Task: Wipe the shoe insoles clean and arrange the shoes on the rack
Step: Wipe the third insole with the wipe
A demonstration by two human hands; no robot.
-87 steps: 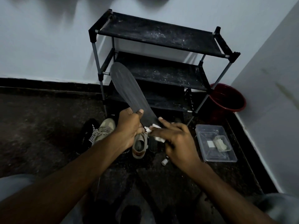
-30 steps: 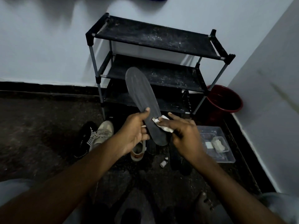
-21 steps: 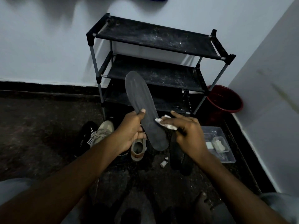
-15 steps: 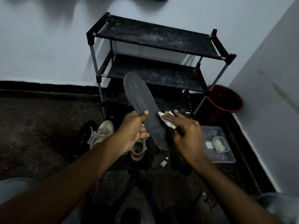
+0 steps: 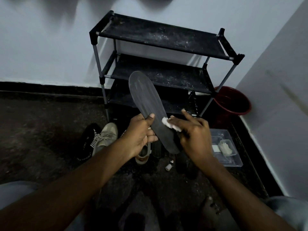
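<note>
My left hand grips a dark grey insole near its heel end, toe end tilted up and to the left. My right hand holds a small white wipe and presses it on the insole's right edge, with the index finger stretched out. Behind stands a black shoe rack with three dusty shelves holding nothing. On the floor below my hands lie a beige sneaker, a black shoe with white stripes and another beige shoe partly hidden by my left hand.
A red bucket sits in the corner to the right of the rack. A clear plastic box with white wipes lies on the floor at the right. A small white cap lies near a dark shoe. My bare foot shows below.
The wipe in my right hand has slid up along the insole's right edge from near the heel. My left hand keeps its hold, and the insole has tilted slightly.
</note>
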